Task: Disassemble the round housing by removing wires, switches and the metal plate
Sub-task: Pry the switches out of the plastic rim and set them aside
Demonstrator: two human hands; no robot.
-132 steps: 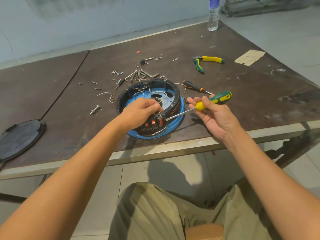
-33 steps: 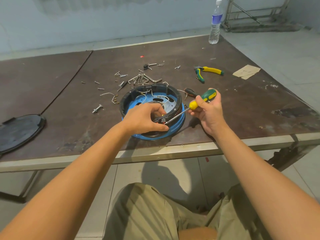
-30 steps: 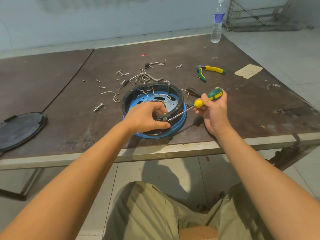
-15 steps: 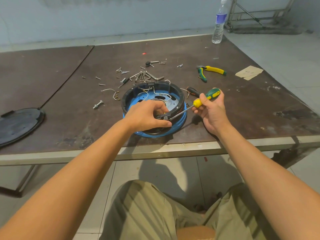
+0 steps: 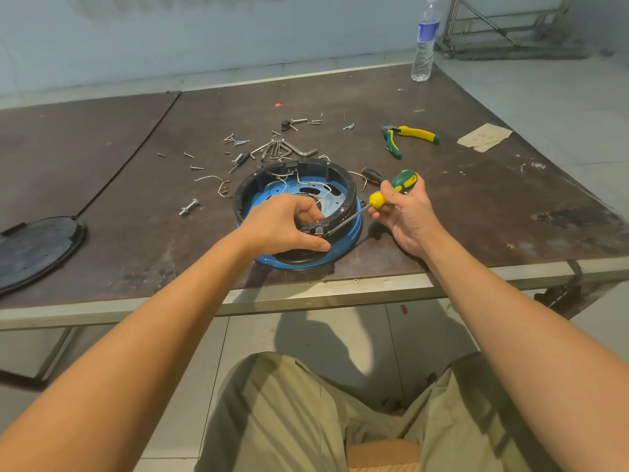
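A dark brown counter (image 5: 459, 212) stands on a pale tiled floor before a light wall; a water bottle (image 5: 423, 42) stands at its far corner, yellow-green pliers (image 5: 412, 136) lie to the right, and loose screws and hex keys (image 5: 282, 149) lie in the middle; a black lid (image 5: 34, 250) lies at far left; the round housing (image 5: 350, 195), a black ring on a blue base, sits near the front edge with thin wires (image 5: 303, 182) inside; the left hand (image 5: 286, 226) curls over its near rim, gripping it; the right hand (image 5: 408, 212) grips a screwdriver (image 5: 394, 189), whose tip meets that rim beside the left thumb.
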